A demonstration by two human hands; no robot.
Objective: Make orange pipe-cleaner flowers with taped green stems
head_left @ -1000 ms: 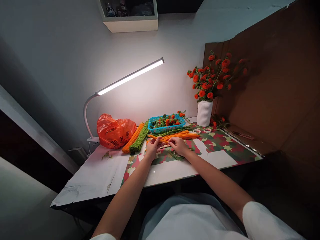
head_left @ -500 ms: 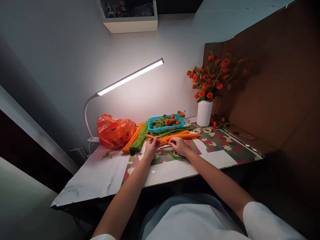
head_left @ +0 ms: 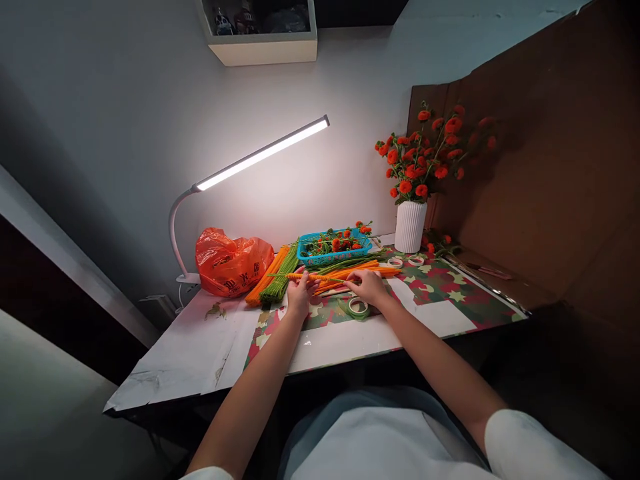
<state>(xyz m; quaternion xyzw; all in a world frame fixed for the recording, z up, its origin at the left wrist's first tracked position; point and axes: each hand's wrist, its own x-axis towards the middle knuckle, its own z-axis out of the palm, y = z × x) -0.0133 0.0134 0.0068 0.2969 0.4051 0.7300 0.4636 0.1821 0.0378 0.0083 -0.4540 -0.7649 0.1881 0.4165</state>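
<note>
In the head view, a thin green pipe cleaner wound with an orange one stretches between my hands above the table. My left hand is closed on its orange coiled part, and a green end sticks out to the left. At the other end, my right hand pinches the green length with its fingertips. Below my right hand lies a roll of green floral tape. Loose orange pipe cleaners lie just behind the hands, with green stems beyond them.
A blue basket of orange flowers stands behind. Left are green and orange pipe cleaner bundles, an orange plastic bag and a lit lamp. Tape rolls and a white vase of flowers stand right, beside cardboard.
My right hand has moved slightly right, away from the left. More green length shows between the hands, and the held piece lies more level. The green tape roll is less covered.
</note>
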